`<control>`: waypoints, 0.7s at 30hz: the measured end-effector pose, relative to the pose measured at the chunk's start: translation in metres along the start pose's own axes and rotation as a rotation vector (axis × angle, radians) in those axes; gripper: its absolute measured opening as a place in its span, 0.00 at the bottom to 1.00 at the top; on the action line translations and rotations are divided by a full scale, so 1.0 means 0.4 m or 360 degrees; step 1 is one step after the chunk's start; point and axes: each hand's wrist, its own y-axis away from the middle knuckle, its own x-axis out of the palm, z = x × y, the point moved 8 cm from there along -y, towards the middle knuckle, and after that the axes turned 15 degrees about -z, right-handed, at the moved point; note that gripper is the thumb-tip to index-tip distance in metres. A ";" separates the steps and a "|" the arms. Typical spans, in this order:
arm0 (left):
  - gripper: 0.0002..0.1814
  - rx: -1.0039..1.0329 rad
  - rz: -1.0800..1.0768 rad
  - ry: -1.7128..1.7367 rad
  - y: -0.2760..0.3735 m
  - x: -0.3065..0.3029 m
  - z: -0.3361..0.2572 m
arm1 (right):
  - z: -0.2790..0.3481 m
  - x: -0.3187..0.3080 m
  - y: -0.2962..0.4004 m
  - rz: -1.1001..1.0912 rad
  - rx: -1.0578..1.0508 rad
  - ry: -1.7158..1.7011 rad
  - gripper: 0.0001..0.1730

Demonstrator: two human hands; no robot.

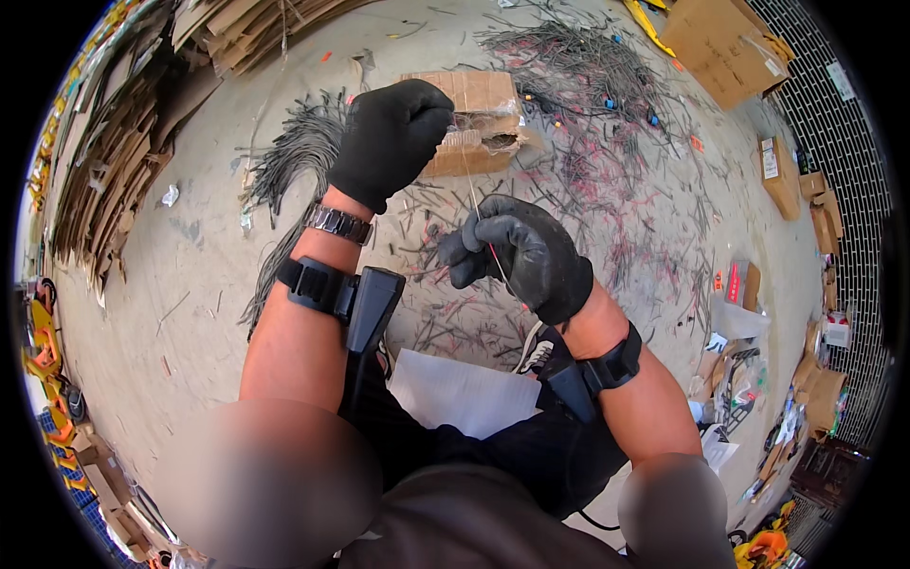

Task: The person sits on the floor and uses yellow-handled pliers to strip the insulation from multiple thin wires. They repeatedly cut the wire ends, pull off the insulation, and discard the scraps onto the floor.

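My left hand (394, 139), in a black glove, is closed in a fist in front of a cardboard box (466, 156), with its thumb side at one end of a thin, light wire (470, 178). The wire runs down to my right hand (530, 249), also gloved in black, whose curled fingers grip it. A short red stretch and a pale tail of the wire show below those fingers. What is inside the left fist is hidden. The box behind has a torn hole and clear plastic wrap. White foam sheet (462, 391) lies between my legs.
A bundle of grey cables (302, 153) lies left of the box. Cut cable pieces (569, 71) and red scraps cover the floor at upper right. Flattened cardboard (114, 156) is stacked at left. A large carton (718, 50) stands at top right, and litter (732, 377) lies at right.
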 end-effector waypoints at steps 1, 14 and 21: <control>0.07 -0.0037 -0.0006 -0.0031 -0.002 -0.004 0.008 | -0.004 0.003 -0.001 -0.0020 0.0081 -0.0016 0.16; 0.09 -0.0054 -0.0228 -0.0151 -0.031 -0.072 0.076 | -0.024 0.051 0.030 -0.0066 0.0417 -0.0122 0.12; 0.09 -0.0042 -0.0249 -0.0200 -0.034 -0.078 0.077 | -0.039 0.059 0.037 -0.0056 0.0467 -0.0156 0.13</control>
